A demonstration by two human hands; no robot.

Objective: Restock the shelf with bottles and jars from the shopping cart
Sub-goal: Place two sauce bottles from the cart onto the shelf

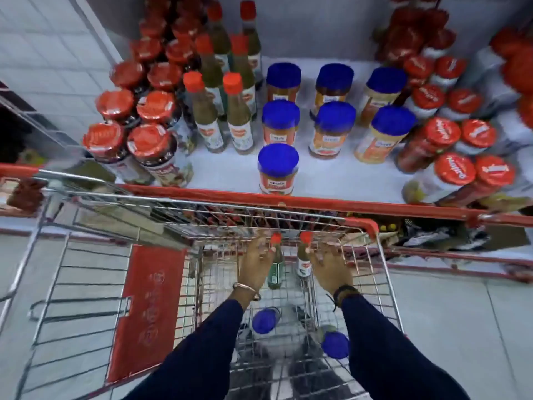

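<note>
Both my hands are down inside the shopping cart [383,272], at its far end, near 12 o'clock of the basket. My left grip [255,262] is clamped around the neck of a green glass bottle [276,269] with a red cap; the bottle stands roughly upright against the wire floor. My right grip [328,265] is clamped around the neck of a second red-capped bottle [303,262], just beside the first, at 3 o'clock of it. The two bottles are near each other but apart.

Lower in the basket, toward 6 o'clock, lie two blue-lidded jars: one [264,321] between my forearms, the other [334,344] touching the edge of my right sleeve in view.

The shelf [230,171] lies beyond the cart at 12 o'clock, behind a red front rail. On it: matching red-capped bottles [219,111] at 11 o'clock, blue-lidded jars in rows [334,119] at centre, red-lidded jars [127,131] at 10 o'clock and more at 2 o'clock. One blue-lidded jar [277,168] stands alone at the shelf's front edge.
</note>
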